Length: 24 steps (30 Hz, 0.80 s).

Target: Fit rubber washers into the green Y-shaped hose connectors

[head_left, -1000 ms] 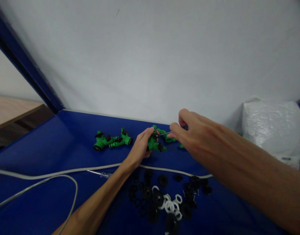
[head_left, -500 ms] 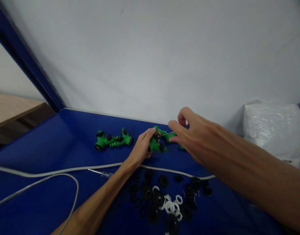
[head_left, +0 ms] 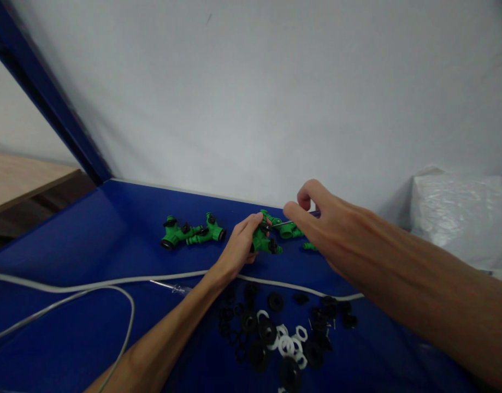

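My left hand [head_left: 243, 238] is closed around a green Y-shaped hose connector [head_left: 260, 243] with black valve levers. In my right hand [head_left: 316, 218] is a screwdriver [head_left: 282, 224], its handle mostly hidden by the fingers. The thin shaft points left, and its tip meets a black part of the held connector. Behind the hands, more green connectors [head_left: 289, 231] lie on the blue table [head_left: 123, 218]. Two further green connectors, one [head_left: 175, 232] beside another [head_left: 210, 229], rest to the left of my left hand.
Black rings [head_left: 259, 356], white rings [head_left: 285, 345] and small black parts with screws [head_left: 321, 322] lie in front. A white cable [head_left: 62, 288] crosses the table. Beside my left forearm lies a clear-handled screwdriver [head_left: 177, 289]. A plastic-wrapped package [head_left: 459, 218] stands at right.
The view has shifted slightly. My right thumb no longer shows below the screwdriver shaft, and more of the green connectors behind it shows. Both hands keep their hold.
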### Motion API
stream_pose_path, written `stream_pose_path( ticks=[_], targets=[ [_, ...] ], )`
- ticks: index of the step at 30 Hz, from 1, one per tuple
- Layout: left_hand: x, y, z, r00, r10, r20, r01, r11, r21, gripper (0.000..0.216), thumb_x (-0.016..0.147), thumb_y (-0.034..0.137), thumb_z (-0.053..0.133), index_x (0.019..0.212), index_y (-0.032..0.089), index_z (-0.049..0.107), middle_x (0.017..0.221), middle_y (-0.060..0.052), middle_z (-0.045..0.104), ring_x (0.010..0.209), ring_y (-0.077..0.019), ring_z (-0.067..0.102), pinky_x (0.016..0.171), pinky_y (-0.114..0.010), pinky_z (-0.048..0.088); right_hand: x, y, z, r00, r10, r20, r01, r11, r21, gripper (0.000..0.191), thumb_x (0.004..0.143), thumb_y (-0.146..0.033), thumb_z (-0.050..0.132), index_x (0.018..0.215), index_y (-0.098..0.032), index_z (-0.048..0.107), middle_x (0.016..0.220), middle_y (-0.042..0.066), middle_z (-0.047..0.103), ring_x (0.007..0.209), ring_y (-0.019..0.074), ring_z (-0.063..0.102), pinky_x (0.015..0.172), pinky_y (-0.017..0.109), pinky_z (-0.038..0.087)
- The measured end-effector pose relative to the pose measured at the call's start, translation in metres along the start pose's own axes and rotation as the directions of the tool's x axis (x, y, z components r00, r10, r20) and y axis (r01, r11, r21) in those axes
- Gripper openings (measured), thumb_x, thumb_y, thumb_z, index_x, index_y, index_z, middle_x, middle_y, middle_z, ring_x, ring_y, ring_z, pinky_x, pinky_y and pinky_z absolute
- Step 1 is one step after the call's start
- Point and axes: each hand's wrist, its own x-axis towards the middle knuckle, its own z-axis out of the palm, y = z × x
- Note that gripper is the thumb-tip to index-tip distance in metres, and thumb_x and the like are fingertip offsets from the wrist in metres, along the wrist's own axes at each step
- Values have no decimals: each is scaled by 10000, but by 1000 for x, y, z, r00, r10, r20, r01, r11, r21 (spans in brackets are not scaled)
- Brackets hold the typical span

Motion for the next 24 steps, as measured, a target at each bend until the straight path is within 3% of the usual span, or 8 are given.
stream_pose_path(
  ticks=[6,12,16,19,24],
  targets=[
    [1,-2,0,1000,4,-12,-4,1000,19,412,911,582,560,894,176,629,571,70,440,357,-48,264,322,-168,164,8,-3,-10,979,139,149,-134,990,-42,350,842,70,430,1024,-147,634,921,136,666,740,237,638,603,333,480],
    [0,0,1,1000,-1,-9,1,1000,18,421,908,585,557,921,173,643,558,74,419,364,-50,248,331,-170,155,3,-3,-4,995,-23,97,35,991,-126,466,665,133,495,987,-173,636,918,113,663,841,277,618,656,352,496],
    [-2,2,2,1000,7,20,-8,999,33,400,906,577,566,924,183,632,539,85,371,366,-56,244,337,-174,163,8,-3,-12,989,49,139,-50,999,6,321,848,62,457,988,-166,633,913,108,673,697,205,627,590,304,478],
    [-1,0,1,1000,-2,5,2,1000,29,401,909,582,561,891,186,623,535,85,365,364,-55,241,336,-170,167,10,-2,-15,973,84,214,-91,996,22,225,905,13,485,933,-157,628,872,93,669,648,184,644,560,288,462],
    [1,-4,-1,1000,4,-30,-4,1000,12,412,907,591,560,927,185,629,569,70,415,358,-48,244,327,-168,161,1,2,0,998,32,45,-28,996,-88,186,872,-1,572,827,-181,584,762,44,621,602,188,604,539,311,416]
  ],
)
